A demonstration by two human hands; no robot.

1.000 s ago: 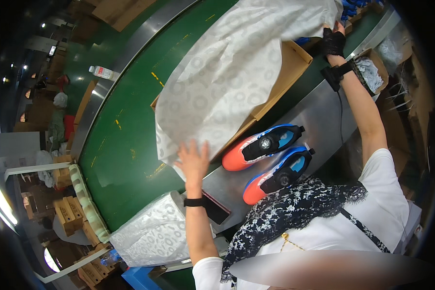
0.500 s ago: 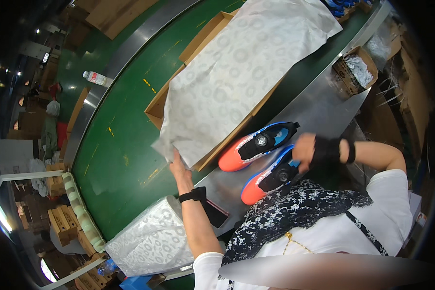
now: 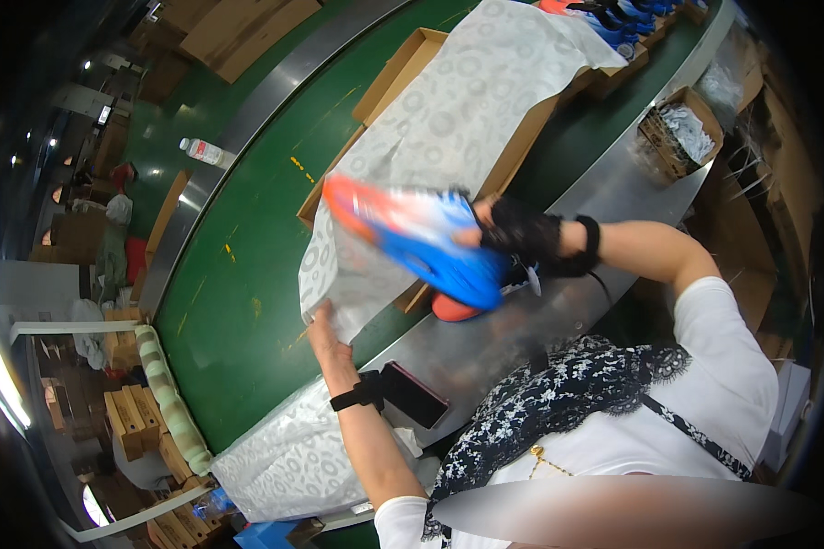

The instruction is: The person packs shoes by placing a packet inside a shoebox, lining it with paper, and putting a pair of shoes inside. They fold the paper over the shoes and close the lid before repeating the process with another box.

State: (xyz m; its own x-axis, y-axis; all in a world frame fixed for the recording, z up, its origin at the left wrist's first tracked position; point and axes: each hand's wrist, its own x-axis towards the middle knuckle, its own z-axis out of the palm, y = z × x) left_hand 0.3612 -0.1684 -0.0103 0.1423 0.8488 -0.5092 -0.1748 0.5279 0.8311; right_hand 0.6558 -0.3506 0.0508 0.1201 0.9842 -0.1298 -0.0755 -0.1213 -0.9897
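My right hand point(image 3: 496, 224), banded in black at the wrist, grips a blue, white and orange sports shoe point(image 3: 435, 240) near its heel end. The shoe is tilted, smeared by motion, above patterned white tissue paper point(image 3: 449, 110). That paper lies spread over an open cardboard shoebox point(image 3: 399, 77) and hangs past its near end. My left hand point(image 3: 328, 337) pinches the paper's loose near corner. Mostly hidden behind the raised shoe, a second shoe point(image 3: 455, 308) sits on the metal ledge, its orange toe showing.
The box stands on a green conveyor belt point(image 3: 238, 339). Beside my left wrist lies a phone point(image 3: 414, 393), near a stack of patterned paper point(image 3: 293, 448). A small carton of crumpled paper point(image 3: 687, 133) stands on the ledge, and a bottle point(image 3: 201, 151) beyond the belt. More shoes point(image 3: 613, 27) are at the top right.
My right hand has lifted one shoe off the ledge and swung it left over the paper. My left hand, still on the paper corner, has shifted slightly down and left.
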